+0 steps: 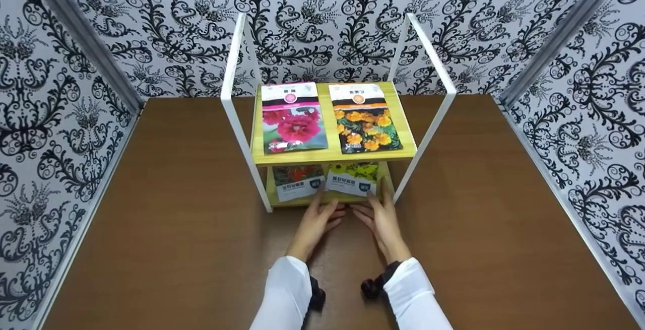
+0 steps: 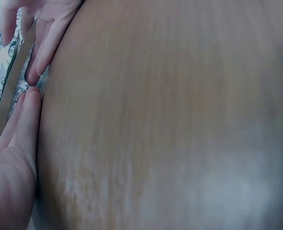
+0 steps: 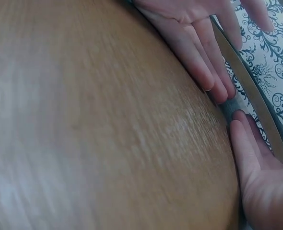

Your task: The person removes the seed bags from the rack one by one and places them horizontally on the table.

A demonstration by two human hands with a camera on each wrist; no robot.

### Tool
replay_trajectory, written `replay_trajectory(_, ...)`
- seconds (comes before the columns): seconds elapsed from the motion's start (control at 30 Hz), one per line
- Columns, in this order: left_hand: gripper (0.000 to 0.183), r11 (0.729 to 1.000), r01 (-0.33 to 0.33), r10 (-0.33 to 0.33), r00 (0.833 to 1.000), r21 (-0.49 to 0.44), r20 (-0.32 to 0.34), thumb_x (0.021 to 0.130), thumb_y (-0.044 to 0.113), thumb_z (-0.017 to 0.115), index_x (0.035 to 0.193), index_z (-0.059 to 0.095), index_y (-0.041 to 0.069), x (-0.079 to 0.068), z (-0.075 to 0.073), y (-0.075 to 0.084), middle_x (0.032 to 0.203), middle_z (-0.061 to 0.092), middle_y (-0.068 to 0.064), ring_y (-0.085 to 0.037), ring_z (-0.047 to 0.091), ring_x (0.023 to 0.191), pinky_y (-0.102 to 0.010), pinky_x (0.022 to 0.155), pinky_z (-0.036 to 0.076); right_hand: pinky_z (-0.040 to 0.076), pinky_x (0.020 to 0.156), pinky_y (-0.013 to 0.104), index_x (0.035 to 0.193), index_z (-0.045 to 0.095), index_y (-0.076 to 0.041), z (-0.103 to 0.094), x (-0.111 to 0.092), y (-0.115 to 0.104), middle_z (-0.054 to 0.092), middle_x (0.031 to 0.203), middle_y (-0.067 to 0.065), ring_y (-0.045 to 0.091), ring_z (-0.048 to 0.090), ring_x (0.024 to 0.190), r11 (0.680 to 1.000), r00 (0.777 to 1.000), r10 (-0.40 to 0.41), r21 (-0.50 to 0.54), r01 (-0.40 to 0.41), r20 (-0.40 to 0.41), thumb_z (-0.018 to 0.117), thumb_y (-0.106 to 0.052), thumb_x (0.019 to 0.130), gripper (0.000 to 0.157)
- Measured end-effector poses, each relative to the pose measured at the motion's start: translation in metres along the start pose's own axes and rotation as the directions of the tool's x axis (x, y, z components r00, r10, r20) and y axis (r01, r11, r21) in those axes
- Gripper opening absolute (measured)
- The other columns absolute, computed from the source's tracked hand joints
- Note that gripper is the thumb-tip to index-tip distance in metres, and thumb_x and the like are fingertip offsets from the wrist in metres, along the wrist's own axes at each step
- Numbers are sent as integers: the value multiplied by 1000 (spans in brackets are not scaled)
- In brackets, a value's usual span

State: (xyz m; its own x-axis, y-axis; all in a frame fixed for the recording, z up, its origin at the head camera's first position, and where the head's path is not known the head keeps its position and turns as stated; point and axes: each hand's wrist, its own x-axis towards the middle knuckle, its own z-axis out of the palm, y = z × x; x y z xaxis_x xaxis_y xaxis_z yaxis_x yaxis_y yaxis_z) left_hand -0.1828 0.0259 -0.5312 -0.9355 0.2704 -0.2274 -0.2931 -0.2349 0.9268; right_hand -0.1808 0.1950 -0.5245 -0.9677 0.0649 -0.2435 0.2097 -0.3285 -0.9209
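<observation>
A small two-tier shelf with a white frame (image 1: 234,118) stands ahead of me. My left hand (image 1: 315,221) and right hand (image 1: 384,221) are at the front edge of its lower board (image 1: 274,196), fingers mostly straight. Some fingertips point toward each other below that edge; others reach up to the board. Left fingertips overlap a seed packet with red flowers (image 1: 300,181). Right fingertips are at the corner of a seed packet with yellow flowers (image 1: 352,178). In the left wrist view, the left hand (image 2: 14,163) and right hand (image 2: 45,36) nearly meet.
On the upper board (image 1: 327,118) lie a seed packet with pink flowers (image 1: 295,118) and one with orange flowers (image 1: 365,118). The shelf stands on a brown wooden table (image 1: 191,194). Patterned walls (image 1: 166,33) surround it on the back and both sides.
</observation>
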Motion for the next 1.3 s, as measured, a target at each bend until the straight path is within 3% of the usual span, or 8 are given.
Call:
replay_trajectory(0.27, 69, 1000, -19, 19, 1000, -2, 14, 88, 39, 52, 144, 13, 25, 1, 0, -1, 118, 52, -20, -29, 53, 106, -34, 86, 44, 45, 84, 42, 142, 2, -39, 0, 2, 0, 35, 132, 13, 37, 53, 103, 1000, 1000, -12, -5, 12, 7, 40, -24, 96, 61)
replay_trajectory(0.5, 65, 999, -45, 45, 999, -9, 25, 90, 36, 50, 144, 14, 27, -2, 0, 1, 121, 50, -21, -29, 52, 108, -36, 88, 43, 46, 82, 40, 143, 7, -34, 0, 4, 1, 43, 125, 18, 34, 57, 98, 999, 999, -37, -26, 37, -10, 38, -22, 97, 57)
replay_trajectory(0.77, 62, 994, -70, 71, 998, -83, 1, 93, 28, 47, 144, 11, 25, -4, -1, -3, 120, 51, -23, -32, 52, 107, -37, 89, 42, 47, 80, 41, 143, 9, -32, 3, 2, 3, 51, 117, 23, 35, 58, 96, 999, 999, -38, -21, 37, -30, 34, -19, 98, 54)
replay_trajectory(1.07, 61, 998, -60, 60, 998, -4, 10, 93, 29, 46, 144, 13, 23, -1, 4, -2, 113, 57, -21, -29, 55, 104, -36, 88, 43, 45, 82, 44, 144, 6, -25, 13, -9, -13, 53, 112, 25, 38, 56, 98, 999, 997, -18, -40, 16, -72, 32, -12, 97, 55)
replay_trajectory(1.3, 57, 999, -51, 51, 999, -2, 19, 94, 29, 46, 143, 17, 27, -2, 1, -3, 114, 57, -18, -28, 55, 105, -35, 87, 43, 47, 79, 43, 144, 12, -26, 12, -5, -4, 55, 109, 25, 38, 58, 94, 998, 994, -57, -30, 54, -88, 35, -12, 96, 55)
